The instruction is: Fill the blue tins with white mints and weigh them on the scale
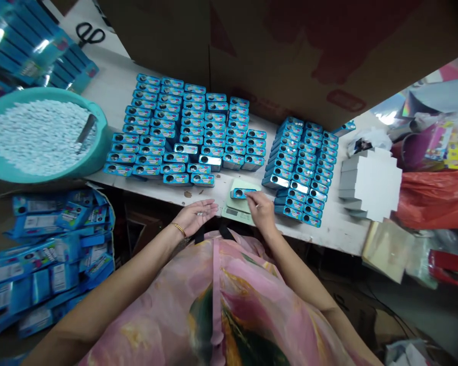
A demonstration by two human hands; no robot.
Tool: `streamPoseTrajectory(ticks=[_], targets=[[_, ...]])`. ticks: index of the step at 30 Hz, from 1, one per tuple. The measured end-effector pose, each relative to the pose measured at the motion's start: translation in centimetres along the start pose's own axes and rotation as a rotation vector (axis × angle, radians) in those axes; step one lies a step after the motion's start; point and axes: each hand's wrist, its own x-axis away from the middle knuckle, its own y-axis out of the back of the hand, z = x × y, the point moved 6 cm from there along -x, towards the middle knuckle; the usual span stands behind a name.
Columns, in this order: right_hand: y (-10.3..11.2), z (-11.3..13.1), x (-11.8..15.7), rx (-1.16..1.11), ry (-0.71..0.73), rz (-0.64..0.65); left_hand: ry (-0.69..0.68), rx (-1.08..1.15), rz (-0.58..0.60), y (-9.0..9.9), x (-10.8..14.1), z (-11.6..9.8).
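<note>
A small blue box point(238, 193), with a round dark hole at its top, stands on a pale green scale point(239, 215). At the box's right end, the fingertips of my right hand point(262, 209) are pinched together. What they hold, if anything, is too small to make out. My left hand point(195, 217) is turned palm up just left of the scale, its fingers partly curled around a few small white pellets point(201, 214). Rows of similar blue boxes point(193, 124) stand behind and to the left, and another block of blue boxes point(301, 168) stands to the right.
A turquoise basin point(99, 133) full of white pellets, with a dark scoop point(86, 129), stands at left. Below it is a carton of blue packs point(57, 244). A large cardboard box point(252, 46) borders the back. White cartons point(370, 183) and scissors point(89, 34) lie on the table.
</note>
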Motion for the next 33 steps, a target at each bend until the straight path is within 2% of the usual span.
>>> streamPoseTrajectory(ticks=[3, 5, 7, 10, 13, 16, 20, 29, 31, 33], targets=[[-4.1, 3.9, 1.8, 0.055, 0.18, 0.287, 0.118, 0.003, 0.141, -1.0, 0.8, 1.9], [-6.7, 5.6, 2.7, 0.13, 0.231, 0.453, 0.16, 0.007, 0.212, -1.3, 1.4, 2.7], [-8.5, 6.5, 3.1, 0.173, 0.252, 0.557, 0.182, 0.016, 0.25, -1.1, 2.1, 3.1], [-9.9, 7.3, 3.4, 0.159, 0.341, 0.643, 0.192, 0.012, 0.262, 0.1, 3.0, 3.1], [-10.4, 7.9, 3.7, 0.132, 0.44, 0.67, 0.199, -0.002, 0.253, 1.3, 3.6, 3.1], [-10.8, 8.2, 3.8, 0.165, 0.467, 0.681, 0.202, -0.002, 0.251, 1.9, 3.9, 3.2], [-11.1, 8.2, 4.0, 0.209, 0.472, 0.686, 0.205, -0.033, 0.263, 2.0, 3.9, 3.4], [-10.9, 7.1, 4.2, 0.086, 0.39, 0.636, 0.237, -0.038, 0.251, 1.9, 3.5, 3.6], [-10.0, 7.0, 3.9, 0.031, 0.378, 0.58, 0.23, -0.019, 0.242, 1.9, 3.3, 3.5], [-8.0, 6.6, 2.8, -0.039, 0.335, 0.441, 0.216, -0.011, 0.191, 2.4, 3.0, 3.3]])
